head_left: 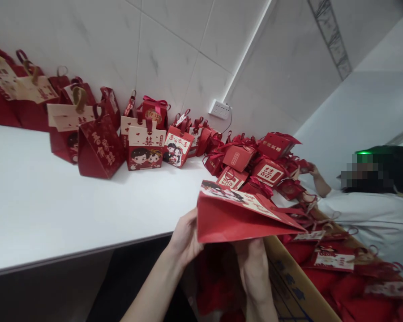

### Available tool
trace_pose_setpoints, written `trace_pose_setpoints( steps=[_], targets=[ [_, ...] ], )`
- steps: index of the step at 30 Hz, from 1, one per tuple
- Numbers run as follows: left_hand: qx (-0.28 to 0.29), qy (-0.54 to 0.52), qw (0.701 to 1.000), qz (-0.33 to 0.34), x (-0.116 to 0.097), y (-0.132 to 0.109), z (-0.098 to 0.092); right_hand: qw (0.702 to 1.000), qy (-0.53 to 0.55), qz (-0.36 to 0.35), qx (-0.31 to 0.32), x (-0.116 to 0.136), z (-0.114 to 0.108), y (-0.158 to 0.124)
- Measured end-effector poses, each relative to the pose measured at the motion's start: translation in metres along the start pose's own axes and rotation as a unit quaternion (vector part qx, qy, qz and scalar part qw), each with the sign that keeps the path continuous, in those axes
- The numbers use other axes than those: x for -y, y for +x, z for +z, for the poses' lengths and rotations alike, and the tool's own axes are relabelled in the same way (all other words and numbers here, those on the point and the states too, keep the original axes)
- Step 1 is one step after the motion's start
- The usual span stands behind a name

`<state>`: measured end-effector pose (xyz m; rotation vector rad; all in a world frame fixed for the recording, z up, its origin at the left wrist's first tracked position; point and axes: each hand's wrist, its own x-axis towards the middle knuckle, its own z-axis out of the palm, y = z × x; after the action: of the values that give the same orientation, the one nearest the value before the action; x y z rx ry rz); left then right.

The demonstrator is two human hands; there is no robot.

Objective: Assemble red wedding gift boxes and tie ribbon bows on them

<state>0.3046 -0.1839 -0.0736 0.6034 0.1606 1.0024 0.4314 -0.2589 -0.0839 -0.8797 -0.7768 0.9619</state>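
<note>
Paper, thin and folded flat: that is what I have between my hands, a red gift bag [242, 219] printed with a cartoon couple on its upper face. It hangs in the air just off the near edge of the white counter [53, 210], above the cardboard box [289, 277] to my right. My left hand [184, 239] is closed on the bag's left edge, fingers tucked behind the red panel and thumb toward me. My right hand [253, 264] comes up from below with its fingers curled against the underside fold; how tightly it pinches there I cannot tell, since the bag hides the fingertips.

I judge it very light and fairly stiff along its creases but easy to dent or tear across the flat panels, and the coated surface looks a little slick. The safest holds seem to be the folded edges and the bottom crease, not the printed face. Its ribbon handles trail off to the right and could snag.

Farther along the counter, finished bags [144, 150] stand upright against the tiled wall, and a heap of small red boxes [255, 165] lies to the far right. Another person's hand [314, 172] reaches into that heap, well apart from mine.
</note>
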Motion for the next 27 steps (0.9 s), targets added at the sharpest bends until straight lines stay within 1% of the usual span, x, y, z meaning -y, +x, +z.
trace_pose_setpoints(
  steps=[1, 3, 5, 6, 9, 12, 14, 16, 18, 19, 21, 23, 24, 25, 27],
  targets=[
    [-0.002, -0.002, 1.0, 0.002, 0.001, 0.0, 0.0, 1.0, 0.006, -0.015, 0.0, 0.0, 0.001, -0.001],
    [0.006, 0.023, 0.999, 0.027, 0.001, -0.001, -0.003, 0.999, 0.015, -0.045, -0.009, 0.004, 0.004, -0.004],
    [0.035, 0.076, 0.995, 0.061, -0.002, -0.002, -0.008, 0.999, 0.036, -0.033, -0.017, 0.009, 0.005, -0.006],
    [0.05, 0.099, 0.991, 0.07, -0.004, -0.003, -0.01, 0.998, 0.04, -0.025, -0.03, 0.012, 0.005, -0.007],
    [0.085, 0.136, 0.984, 0.076, -0.01, -0.007, -0.012, 0.997, 0.048, -0.004, -0.065, 0.02, -0.003, -0.008],
    [0.124, 0.163, 0.975, 0.087, -0.014, -0.013, -0.006, 0.995, 0.075, 0.026, -0.065, 0.023, -0.014, -0.005],
    [0.155, 0.192, 0.964, 0.095, -0.015, -0.018, 0.001, 0.994, 0.082, 0.047, -0.054, 0.023, -0.02, -0.001],
    [0.174, 0.23, 0.951, 0.108, -0.015, -0.022, 0.007, 0.995, 0.075, 0.058, -0.036, 0.023, -0.022, 0.004],
    [0.168, 0.274, 0.938, 0.127, -0.014, -0.023, 0.011, 0.995, 0.075, 0.062, -0.026, 0.026, -0.02, 0.006],
    [0.152, 0.295, 0.933, 0.14, -0.013, -0.023, 0.013, 0.993, 0.082, 0.077, -0.019, 0.028, -0.018, 0.007],
    [0.106, 0.324, 0.926, 0.166, -0.012, -0.022, 0.015, 0.982, 0.109, 0.154, 0.023, 0.033, -0.013, 0.004],
    [0.072, 0.335, 0.923, 0.176, -0.01, -0.02, 0.017, 0.954, 0.143, 0.246, 0.093, 0.037, -0.01, -0.001],
    [0.066, 0.338, 0.923, 0.173, -0.009, -0.019, 0.018, 0.94, 0.16, 0.276, 0.12, 0.038, -0.009, -0.003],
    [0.063, 0.343, 0.923, 0.165, -0.009, -0.018, 0.019, 0.931, 0.176, 0.29, 0.134, 0.038, -0.009, -0.006],
    [0.057, 0.36, 0.92, 0.146, -0.008, -0.016, 0.019, 0.927, 0.201, 0.288, 0.13, 0.037, -0.009, -0.011]
  ],
)
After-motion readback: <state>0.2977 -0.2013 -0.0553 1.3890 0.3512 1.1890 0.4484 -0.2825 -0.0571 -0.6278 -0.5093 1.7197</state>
